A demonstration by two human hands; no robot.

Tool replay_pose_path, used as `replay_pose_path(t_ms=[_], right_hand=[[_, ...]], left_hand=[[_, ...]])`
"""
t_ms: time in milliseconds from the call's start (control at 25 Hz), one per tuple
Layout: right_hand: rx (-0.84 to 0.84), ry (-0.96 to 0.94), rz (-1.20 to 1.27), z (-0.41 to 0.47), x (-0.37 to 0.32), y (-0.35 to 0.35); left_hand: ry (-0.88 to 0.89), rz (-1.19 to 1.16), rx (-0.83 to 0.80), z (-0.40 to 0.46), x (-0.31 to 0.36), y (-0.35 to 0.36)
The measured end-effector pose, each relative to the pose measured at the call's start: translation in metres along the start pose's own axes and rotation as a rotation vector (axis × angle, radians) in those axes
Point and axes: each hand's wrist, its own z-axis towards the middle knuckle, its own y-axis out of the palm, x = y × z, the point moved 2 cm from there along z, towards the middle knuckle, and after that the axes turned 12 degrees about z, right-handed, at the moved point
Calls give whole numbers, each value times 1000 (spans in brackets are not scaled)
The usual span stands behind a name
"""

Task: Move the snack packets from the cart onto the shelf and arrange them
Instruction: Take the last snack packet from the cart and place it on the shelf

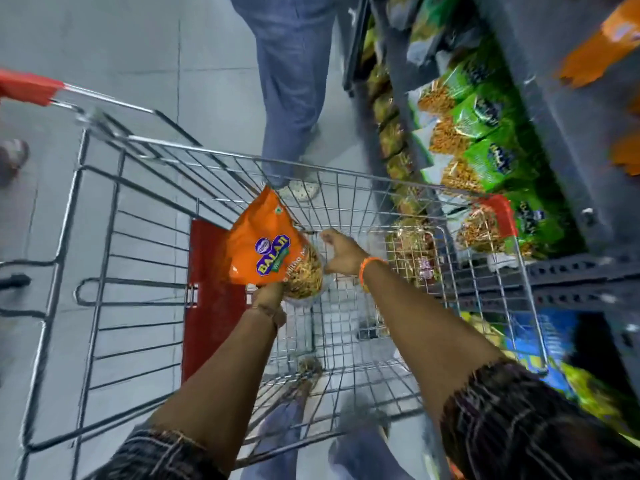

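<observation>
One orange packet in the wire cart, the only packet seen in the basket. It is tilted, top corner up toward the far cart wall, clear window end down. Left hand grips its lower edge, fingers closed on the packet. Right hand sits just beside the packet's right edge, fingers spread open, holding nothing; contact with the packet can't be told. One orange band on the right wrist. Both forearms reach in over the near cart rim, dark patterned sleeves pushed up.

Cart has one red handle at far left and a red panel under the packet.

Shelf at right: a row of green packets, about five visible, blurred, lying overlapped. Two or so orange packets on the level above, cut off by the frame edge.

One other person stands beyond the cart, only jeans and one light shoe showing. Grey tiled floor.
</observation>
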Motion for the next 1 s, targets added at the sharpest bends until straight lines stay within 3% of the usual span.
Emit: replay_pose_path(t_ms=[360, 640, 880, 1000], right_hand=[[-246, -29, -9, 40, 0, 14], [-154, -59, 101, 7, 13, 8], [44, -117, 307, -86, 18, -28], [201, -172, 427, -151, 9, -54]], left_hand=[[-9, -173, -19, 27, -2, 6], [-53, -294, -134, -13, 3, 11], [73, -10, -117, -100, 14, 5], [229, 128, -160, -153, 34, 8]])
